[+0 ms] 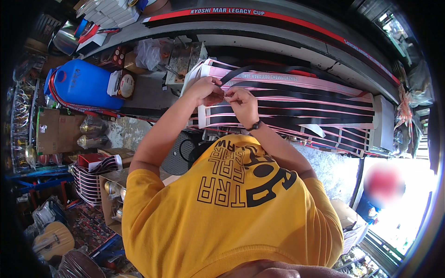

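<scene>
A wide white board [371, 121] lies in front of me, lined with long pink-and-white printed bands [278, 75] and black straps between them. Near its left end, my left hand [207, 91] is closed on a loose black strap [238, 72], which arches up and away to the right. My right hand [243, 104] pinches close beside the left fingertips. Whatever lies between its fingers is too small to make out. A white scrap [316, 130] rests on the straps toward the near right.
A blue plastic jug [83, 84] stands at the left. A metal block [185, 62] sits just beyond my left hand. Along the far bench runs a long red-and-black printed strip [296, 22]. A striped roll of bands [88, 185] is at lower left; a blurred person [384, 185] is at right.
</scene>
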The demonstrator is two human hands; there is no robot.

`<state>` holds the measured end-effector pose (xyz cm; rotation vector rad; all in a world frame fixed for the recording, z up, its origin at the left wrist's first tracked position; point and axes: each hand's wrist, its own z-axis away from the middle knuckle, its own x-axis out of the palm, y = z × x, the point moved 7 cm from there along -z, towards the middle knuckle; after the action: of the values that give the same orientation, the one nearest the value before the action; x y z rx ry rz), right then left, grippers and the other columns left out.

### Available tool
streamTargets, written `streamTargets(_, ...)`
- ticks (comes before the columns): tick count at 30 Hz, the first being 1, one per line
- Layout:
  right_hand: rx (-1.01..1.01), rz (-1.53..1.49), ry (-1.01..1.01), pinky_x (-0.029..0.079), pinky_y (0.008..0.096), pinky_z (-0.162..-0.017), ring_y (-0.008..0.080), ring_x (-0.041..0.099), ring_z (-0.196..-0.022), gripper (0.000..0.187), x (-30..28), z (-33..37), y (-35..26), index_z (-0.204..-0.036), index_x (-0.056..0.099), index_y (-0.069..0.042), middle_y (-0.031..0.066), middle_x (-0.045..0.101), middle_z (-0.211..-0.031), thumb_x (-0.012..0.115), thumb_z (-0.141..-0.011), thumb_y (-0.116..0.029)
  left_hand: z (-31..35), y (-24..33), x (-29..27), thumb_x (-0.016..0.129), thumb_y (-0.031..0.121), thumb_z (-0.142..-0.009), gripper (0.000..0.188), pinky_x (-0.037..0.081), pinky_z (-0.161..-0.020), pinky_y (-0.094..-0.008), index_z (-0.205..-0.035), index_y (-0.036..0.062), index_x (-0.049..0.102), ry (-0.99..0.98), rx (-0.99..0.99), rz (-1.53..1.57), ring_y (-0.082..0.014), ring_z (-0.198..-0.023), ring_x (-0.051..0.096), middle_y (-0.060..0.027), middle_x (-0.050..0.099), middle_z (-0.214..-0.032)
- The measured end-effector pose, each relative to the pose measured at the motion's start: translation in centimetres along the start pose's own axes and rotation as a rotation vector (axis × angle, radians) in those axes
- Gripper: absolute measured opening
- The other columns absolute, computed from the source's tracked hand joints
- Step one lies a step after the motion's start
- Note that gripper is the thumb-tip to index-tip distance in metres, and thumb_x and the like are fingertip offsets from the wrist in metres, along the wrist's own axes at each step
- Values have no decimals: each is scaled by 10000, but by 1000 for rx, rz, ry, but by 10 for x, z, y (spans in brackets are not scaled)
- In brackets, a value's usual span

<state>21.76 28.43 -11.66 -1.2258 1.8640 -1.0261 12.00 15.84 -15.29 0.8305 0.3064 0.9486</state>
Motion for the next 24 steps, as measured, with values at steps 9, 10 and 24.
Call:
streamTargets(9,-53,59,-30,514,342,-692,307,629,-816,141,-3,4,-1,-758,556,7,119,628,-863,602,-694,123,0,-5,8,714,38,-820,430,593,-674,-309,-1182,33,482,-56,-88,-70,-221,-707,691,-107,656,-915)
streamTargets(10,-58,57,-38,511,342,-689,307,625,-810,141,-3,5,-2,-758,556,5,117,623,-859,601,-694,122,-1,-9,8,722,41,-814,441,592,-669,-308,-1185,34,483,-59,-114,-62,-221,-716,692,-102,655,-913)
streamTargets(24,-100,185,-67,489,389,-681,321,609,-767,117,3,11,-4,-705,545,0,112,624,-769,611,-672,90,-3,30,14,672,8,-720,354,494,-751,-413,-1028,30,500,256,433,-958,-361,-926,665,-190,661,-870)
